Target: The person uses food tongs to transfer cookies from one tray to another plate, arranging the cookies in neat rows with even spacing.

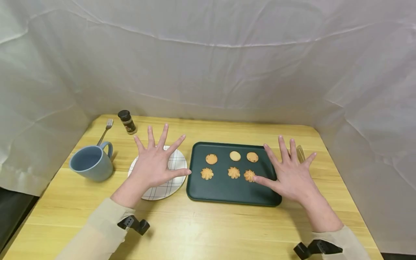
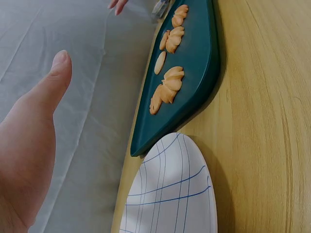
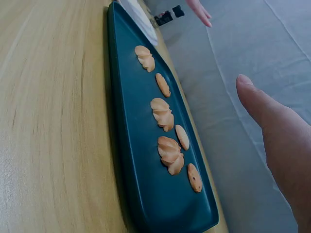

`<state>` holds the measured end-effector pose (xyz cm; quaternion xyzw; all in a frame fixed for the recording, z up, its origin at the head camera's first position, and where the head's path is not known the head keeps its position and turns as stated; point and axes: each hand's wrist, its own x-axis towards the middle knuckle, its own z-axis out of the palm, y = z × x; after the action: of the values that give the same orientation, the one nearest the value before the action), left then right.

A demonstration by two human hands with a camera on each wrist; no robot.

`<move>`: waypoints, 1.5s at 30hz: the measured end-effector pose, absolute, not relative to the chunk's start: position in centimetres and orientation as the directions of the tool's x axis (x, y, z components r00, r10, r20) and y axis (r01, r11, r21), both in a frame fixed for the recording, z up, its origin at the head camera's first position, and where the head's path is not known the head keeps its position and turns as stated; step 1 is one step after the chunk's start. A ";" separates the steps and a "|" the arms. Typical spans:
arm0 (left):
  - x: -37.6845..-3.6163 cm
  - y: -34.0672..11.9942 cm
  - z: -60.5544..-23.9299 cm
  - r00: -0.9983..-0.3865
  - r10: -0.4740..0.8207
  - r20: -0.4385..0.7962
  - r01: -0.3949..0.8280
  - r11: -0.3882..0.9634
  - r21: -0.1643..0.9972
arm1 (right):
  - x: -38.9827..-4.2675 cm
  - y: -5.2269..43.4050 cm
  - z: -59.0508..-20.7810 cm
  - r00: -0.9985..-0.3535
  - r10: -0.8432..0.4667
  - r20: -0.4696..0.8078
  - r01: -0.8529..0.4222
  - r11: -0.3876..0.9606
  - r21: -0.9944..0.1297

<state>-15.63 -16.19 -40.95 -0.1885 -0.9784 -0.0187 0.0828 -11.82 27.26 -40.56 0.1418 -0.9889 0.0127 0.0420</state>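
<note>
In the head view my left hand (image 1: 152, 164) hovers with spread fingers above a white plate (image 1: 177, 160) with blue grid lines. My right hand (image 1: 292, 177), fingers also spread, is held over the right end of a dark green tray (image 1: 221, 191). On the tray lie two rows of cookies: round flat ones such as the left cookie (image 1: 211, 159) at the back, and ridged flower-shaped ones such as the middle cookie (image 1: 234, 172) in front. Both wrist views show the thumbs apart from the tray and plate, and neither hand holds anything.
A blue-grey mug (image 1: 94, 166) stands at the left of the wooden table (image 1: 195, 231). Behind it are a fork (image 1: 105, 130) and a black-capped seasoning jar (image 1: 127, 122). Partly hidden behind the right hand is a clear object (image 1: 300, 153). Pale cloth (image 1: 208, 72) hangs around the table.
</note>
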 end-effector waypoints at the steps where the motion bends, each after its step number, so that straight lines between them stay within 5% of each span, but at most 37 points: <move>1: -15.6 -16.2 -40.9 -0.916 0.365 0.166 0.371 0.929 0.005 | -11.8 27.3 -40.5 -0.956 -0.281 0.089 -0.283 0.959 -0.014; 20: -15.6 -17.6 -41.2 -0.927 0.331 0.178 0.342 0.939 0.033 | -11.3 29.0 -39.9 -0.962 -0.247 0.115 -0.253 0.967 -0.039; 32: -15.0 -20.0 -41.5 -0.962 0.248 0.112 0.265 0.946 0.186 | -10.9 31.0 -39.8 -0.954 -0.238 0.185 -0.257 0.963 -0.086; 45: -14.0 -23.2 -42.6 -0.979 0.164 0.123 0.194 0.934 0.299 | -10.6 33.1 -40.4 -0.948 -0.159 0.275 -0.247 0.913 -0.326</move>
<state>-14.00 -23.19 -42.60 -0.0913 -0.9823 -0.1567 0.0478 -10.65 33.06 -40.36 0.1046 -0.9703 0.1811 0.1220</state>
